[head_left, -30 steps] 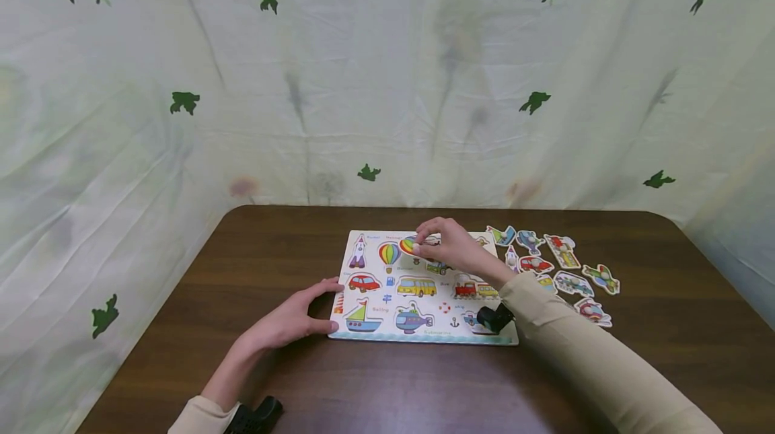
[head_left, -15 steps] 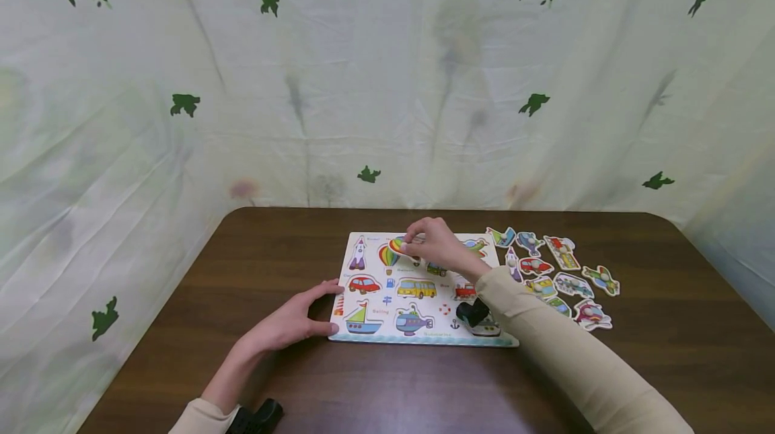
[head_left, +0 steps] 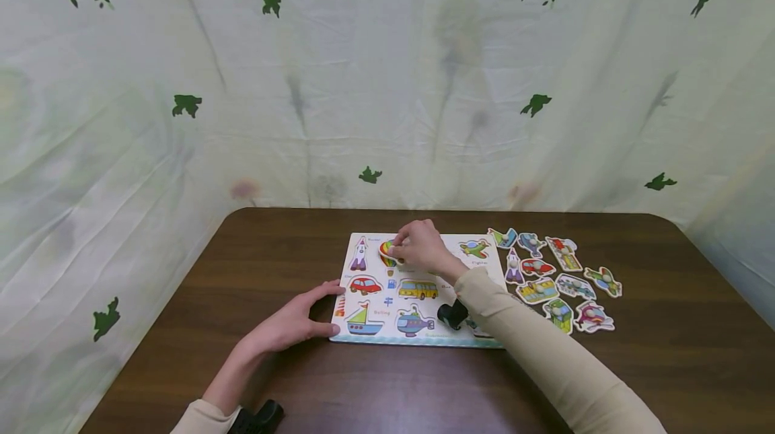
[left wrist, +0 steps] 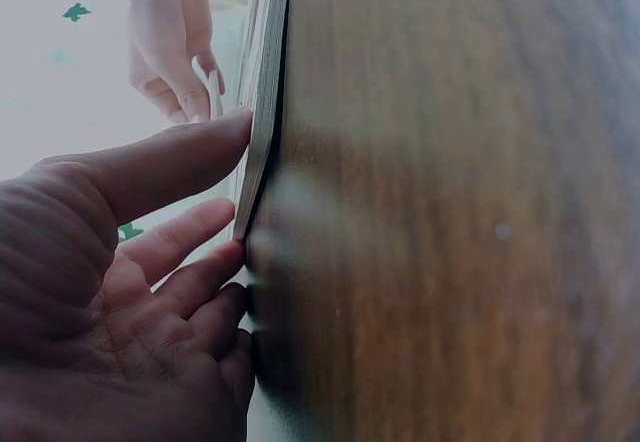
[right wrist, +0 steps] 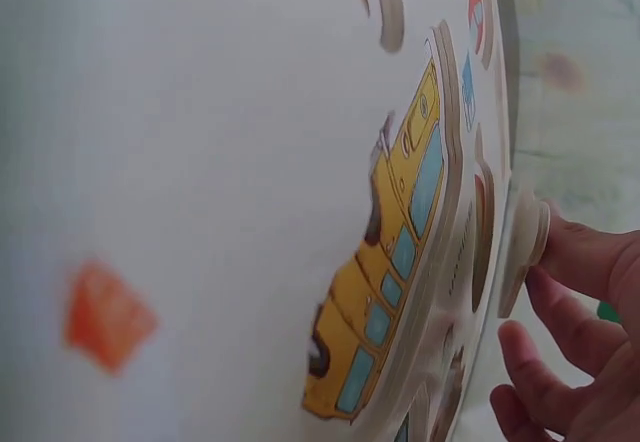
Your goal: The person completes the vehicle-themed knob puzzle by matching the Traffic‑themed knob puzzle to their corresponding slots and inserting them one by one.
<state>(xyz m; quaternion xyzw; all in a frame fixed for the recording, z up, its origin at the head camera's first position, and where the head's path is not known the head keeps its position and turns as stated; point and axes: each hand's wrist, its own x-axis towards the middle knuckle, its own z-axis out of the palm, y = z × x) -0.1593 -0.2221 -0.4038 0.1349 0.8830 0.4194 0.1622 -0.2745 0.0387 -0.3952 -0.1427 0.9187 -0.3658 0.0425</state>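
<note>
Left hand (head_left: 294, 318): fingers loosely spread, holding nothing; thumb and forefinger touch the left edge of the puzzle board (head_left: 387, 339).
Balloon piece (head_left: 385, 249): at the board, toward its far edge, left of centre.
Right hand (head_left: 424, 245): nearly closed, pinching the balloon piece.
Loose pieces (head_left: 536, 291): 10 visible, beside the board's right edge.

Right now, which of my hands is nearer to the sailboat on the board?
Left. Your left hand touches the left edge of the board, close beside the sailboat. Your right hand is farther off, holding the balloon over the board's far half.
</note>
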